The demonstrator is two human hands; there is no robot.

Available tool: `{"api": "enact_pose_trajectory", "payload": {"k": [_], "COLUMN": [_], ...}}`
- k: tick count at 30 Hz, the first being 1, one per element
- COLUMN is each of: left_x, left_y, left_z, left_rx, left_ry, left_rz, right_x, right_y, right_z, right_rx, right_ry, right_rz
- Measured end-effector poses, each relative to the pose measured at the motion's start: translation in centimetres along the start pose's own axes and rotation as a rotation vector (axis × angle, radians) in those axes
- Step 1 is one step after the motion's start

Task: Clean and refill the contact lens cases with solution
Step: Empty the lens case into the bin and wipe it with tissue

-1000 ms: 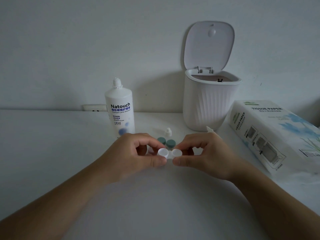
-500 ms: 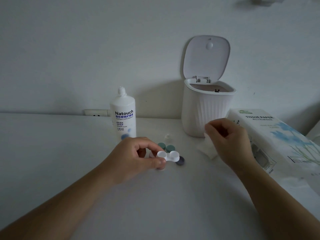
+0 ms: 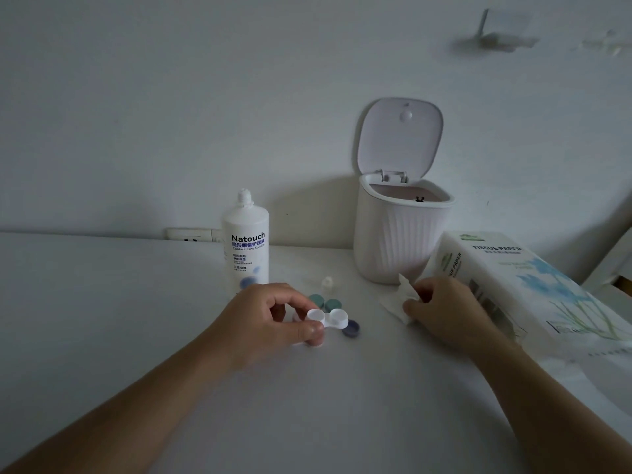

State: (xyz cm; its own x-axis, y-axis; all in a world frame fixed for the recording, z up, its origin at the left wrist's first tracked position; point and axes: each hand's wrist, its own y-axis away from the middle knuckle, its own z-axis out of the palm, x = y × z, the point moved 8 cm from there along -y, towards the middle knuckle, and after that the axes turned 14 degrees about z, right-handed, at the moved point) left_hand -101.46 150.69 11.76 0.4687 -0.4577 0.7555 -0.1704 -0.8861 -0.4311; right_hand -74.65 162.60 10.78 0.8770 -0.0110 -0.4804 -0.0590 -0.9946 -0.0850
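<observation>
My left hand (image 3: 270, 323) pinches the left well of a white contact lens case (image 3: 330, 318), held just above the white table (image 3: 102, 319) with both wells uncapped. To the right, my right hand (image 3: 448, 313) grips a crumpled white tissue (image 3: 398, 301) that lies on the table. A dark blue cap (image 3: 352, 329) sits beside the case, and a pink cap (image 3: 314, 342) shows under my left thumb. Behind the case lie two teal caps (image 3: 325, 302). The Natouch solution bottle (image 3: 246, 248) stands uncapped behind my left hand, its small white cap (image 3: 327, 282) on the table.
A white ribbed bin (image 3: 400, 234) with its lid raised stands against the wall at the back. A tissue paper pack (image 3: 533, 285) lies at the right, beside my right hand. A wall socket (image 3: 191, 235) sits behind the bottle.
My right hand let go of the case, moved right to the tissue by the pack and took hold of it. My left hand still holds the case. The view tilted up.
</observation>
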Motion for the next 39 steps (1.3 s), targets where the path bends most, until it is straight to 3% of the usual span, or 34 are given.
{"api": "enact_pose_trajectory", "payload": {"k": [13,19,26,30,36,39], "left_x": [0.2,2.6,6.4,7.6,7.5,8.2], "left_y": [-1.1,-3.8,-10.1,-14.8,-20.5,-22.8], "left_z": [-0.3,-1.8,-2.9,-3.6,-3.2,-2.1], "left_rx": [0.067,0.131,0.220,0.246,0.190,0.081], "left_ry": [0.208,-0.031,0.060,-0.001,-0.192,-0.408], "left_rz": [-0.087,-0.011,0.038,0.028,-0.003,0.091], "right_x": [1.5,1.7,1.7,1.6,1.7,1.9], "right_y": [0.0,-0.1,-0.1,-0.1,-0.3,-0.3], "right_z": [0.5,0.8,0.5,0.7,0.9,1.0], "right_rx": [0.062,0.045,0.078,0.086,0.080,0.098], "right_ry": [-0.326,-0.338,-0.375,-0.370,-0.373,-0.367], "right_rz": [0.019,0.026,0.002,-0.031,-0.056,-0.053]}}
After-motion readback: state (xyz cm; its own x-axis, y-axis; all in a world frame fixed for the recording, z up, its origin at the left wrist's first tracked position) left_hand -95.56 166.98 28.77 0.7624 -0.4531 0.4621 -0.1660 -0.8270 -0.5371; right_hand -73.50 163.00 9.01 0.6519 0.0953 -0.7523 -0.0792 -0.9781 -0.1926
